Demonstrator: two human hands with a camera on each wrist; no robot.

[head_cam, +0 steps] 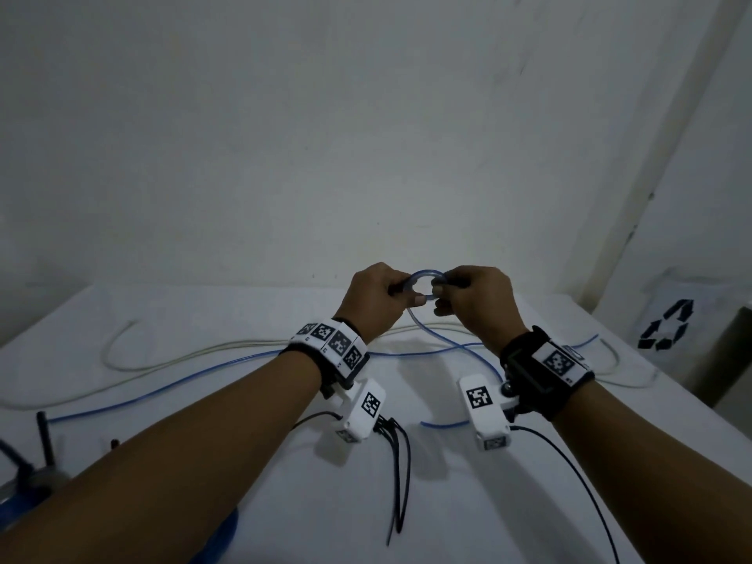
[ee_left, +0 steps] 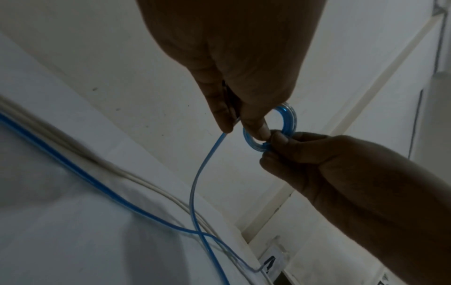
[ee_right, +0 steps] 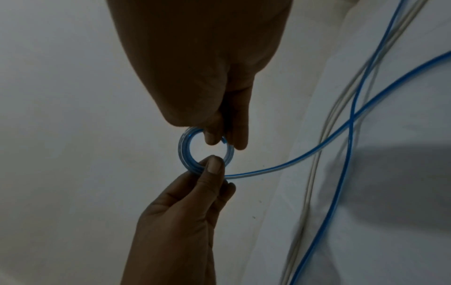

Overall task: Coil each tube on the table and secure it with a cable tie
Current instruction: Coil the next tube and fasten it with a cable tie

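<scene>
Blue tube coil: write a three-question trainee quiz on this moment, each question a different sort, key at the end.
1. True or false: the left hand and right hand both pinch the small coil of the blue tube above the table.
2. Multiple choice: the black cable ties are A) round the coil, B) lying on the table near the person, C) in the right hand.
3. Fill in: the other tube lying on the table, not yet coiled, is ____ in colour.

Key: 1 true; 2 B; 3 white.
</scene>
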